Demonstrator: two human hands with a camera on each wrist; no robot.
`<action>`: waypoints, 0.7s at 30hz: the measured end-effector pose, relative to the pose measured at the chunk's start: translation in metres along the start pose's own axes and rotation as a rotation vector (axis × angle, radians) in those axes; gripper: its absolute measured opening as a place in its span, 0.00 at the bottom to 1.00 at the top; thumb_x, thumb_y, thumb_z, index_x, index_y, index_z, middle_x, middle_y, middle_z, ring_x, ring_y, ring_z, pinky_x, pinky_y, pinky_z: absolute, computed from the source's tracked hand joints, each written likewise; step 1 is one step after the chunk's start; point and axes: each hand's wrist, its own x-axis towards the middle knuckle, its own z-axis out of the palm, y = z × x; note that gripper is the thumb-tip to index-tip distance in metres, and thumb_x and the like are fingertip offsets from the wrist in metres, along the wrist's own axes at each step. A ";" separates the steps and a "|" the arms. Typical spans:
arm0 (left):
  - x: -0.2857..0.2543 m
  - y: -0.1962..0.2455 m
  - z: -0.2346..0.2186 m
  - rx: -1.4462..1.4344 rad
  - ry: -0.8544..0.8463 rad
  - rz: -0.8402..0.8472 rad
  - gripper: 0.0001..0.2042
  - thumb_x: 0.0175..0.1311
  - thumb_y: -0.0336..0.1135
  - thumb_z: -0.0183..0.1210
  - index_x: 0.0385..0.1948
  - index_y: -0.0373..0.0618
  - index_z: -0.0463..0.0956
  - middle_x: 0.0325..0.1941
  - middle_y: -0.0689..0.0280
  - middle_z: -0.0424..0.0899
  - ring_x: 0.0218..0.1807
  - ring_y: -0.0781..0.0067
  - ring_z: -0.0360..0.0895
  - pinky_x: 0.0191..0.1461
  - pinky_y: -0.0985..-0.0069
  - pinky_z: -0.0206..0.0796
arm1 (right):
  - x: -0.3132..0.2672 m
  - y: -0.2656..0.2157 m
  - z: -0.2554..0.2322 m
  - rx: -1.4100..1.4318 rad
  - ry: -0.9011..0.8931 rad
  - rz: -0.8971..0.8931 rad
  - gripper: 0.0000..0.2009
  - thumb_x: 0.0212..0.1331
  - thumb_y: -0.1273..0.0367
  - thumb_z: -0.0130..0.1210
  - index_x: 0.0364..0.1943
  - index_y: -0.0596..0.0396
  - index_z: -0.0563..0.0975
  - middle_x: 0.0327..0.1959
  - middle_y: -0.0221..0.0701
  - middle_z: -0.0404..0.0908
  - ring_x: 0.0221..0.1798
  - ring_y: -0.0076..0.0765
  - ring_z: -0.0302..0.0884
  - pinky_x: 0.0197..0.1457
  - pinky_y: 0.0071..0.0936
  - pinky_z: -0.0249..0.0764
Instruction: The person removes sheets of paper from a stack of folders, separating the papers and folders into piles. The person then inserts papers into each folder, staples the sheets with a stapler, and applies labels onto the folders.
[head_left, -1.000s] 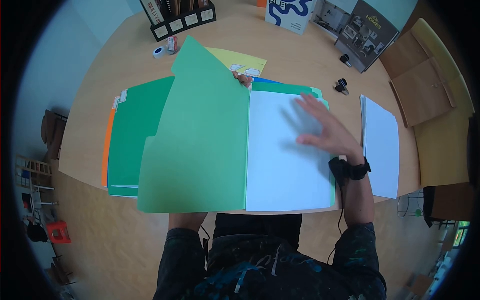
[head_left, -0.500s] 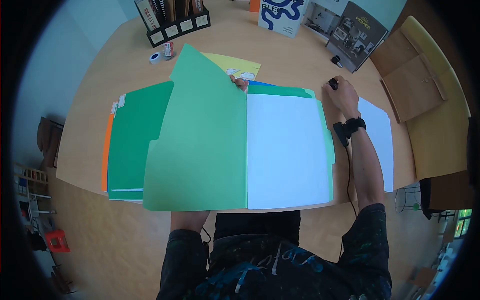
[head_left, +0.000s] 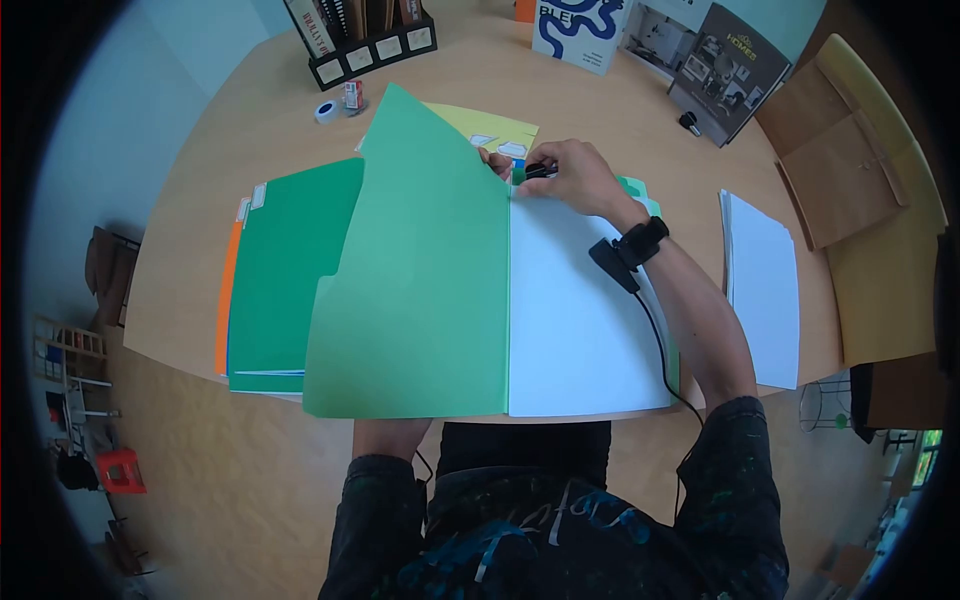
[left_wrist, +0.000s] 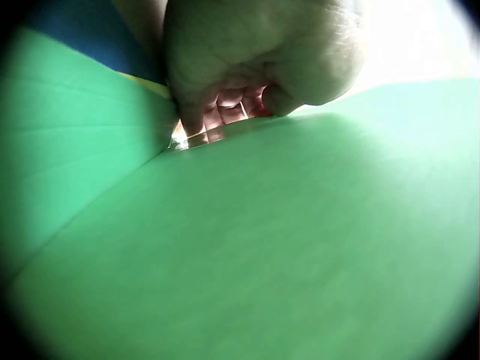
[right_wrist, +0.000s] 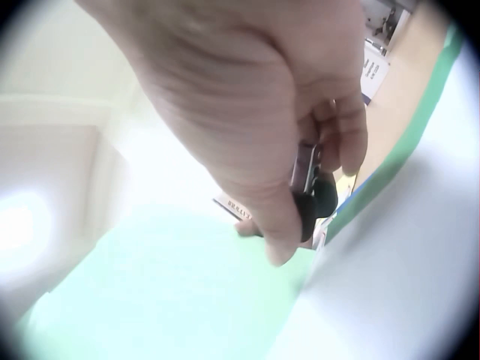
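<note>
A light green file folder [head_left: 420, 280] stands partly open at the table's front edge, its left cover raised. White sheets [head_left: 575, 310] lie in its right side. My left hand [head_left: 495, 163] reaches up behind the cover and grips the folder at the top of its spine; in the left wrist view the left hand [left_wrist: 255, 56] has its fingers curled there. Between thumb and fingers my right hand [head_left: 582, 175] pinches a small black-and-silver hand tool [right_wrist: 306, 180] at the sheets' top left corner, close beside the left fingertips.
Dark green folders [head_left: 290, 280] lie at left, a yellow folder [head_left: 480, 125] behind. A paper stack [head_left: 762, 290] is at right. Farther back are a tape roll [head_left: 326, 112], a file rack [head_left: 375, 55], standing books [head_left: 730, 75] and another small black tool [head_left: 690, 122].
My right hand went from over the sheets to the right, picked up the small black tool from the table and brought it to the folder's top corner. The left hand kept its grip.
</note>
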 end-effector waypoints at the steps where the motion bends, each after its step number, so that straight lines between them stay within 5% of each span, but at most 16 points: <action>1: 0.001 0.002 0.000 0.004 0.000 -0.004 0.11 0.76 0.38 0.51 0.44 0.39 0.74 0.42 0.62 0.77 0.53 0.70 0.76 0.67 0.70 0.69 | 0.001 0.005 0.001 0.044 0.041 0.021 0.26 0.50 0.60 0.73 0.49 0.64 0.81 0.43 0.39 0.85 0.46 0.35 0.83 0.54 0.31 0.77; 6: 0.002 -0.002 0.000 -0.018 0.015 -0.028 0.11 0.76 0.38 0.51 0.44 0.39 0.74 0.42 0.62 0.77 0.53 0.70 0.76 0.68 0.70 0.69 | -0.020 0.084 -0.025 0.255 0.485 0.170 0.25 0.51 0.62 0.73 0.49 0.64 0.79 0.42 0.38 0.86 0.43 0.30 0.83 0.50 0.28 0.78; 10: 0.003 -0.011 0.007 -0.038 0.022 -0.053 0.11 0.76 0.38 0.51 0.44 0.39 0.74 0.42 0.62 0.77 0.54 0.70 0.76 0.69 0.69 0.69 | -0.048 0.161 -0.049 0.222 0.625 0.383 0.24 0.52 0.63 0.73 0.49 0.64 0.79 0.40 0.35 0.85 0.42 0.28 0.82 0.49 0.26 0.78; 19: 0.007 -0.021 0.028 -0.033 0.018 -0.111 0.11 0.76 0.38 0.51 0.45 0.39 0.74 0.43 0.61 0.77 0.55 0.69 0.76 0.70 0.69 0.68 | -0.067 0.168 -0.054 0.113 0.705 0.416 0.27 0.53 0.60 0.71 0.51 0.66 0.76 0.40 0.38 0.84 0.42 0.34 0.83 0.51 0.27 0.77; 21: 0.008 -0.021 0.031 -0.035 0.017 -0.118 0.11 0.76 0.38 0.51 0.45 0.39 0.74 0.43 0.61 0.77 0.55 0.69 0.76 0.70 0.69 0.68 | -0.065 0.173 -0.049 -0.045 0.841 0.423 0.26 0.54 0.60 0.70 0.50 0.66 0.76 0.39 0.38 0.84 0.43 0.36 0.83 0.52 0.29 0.77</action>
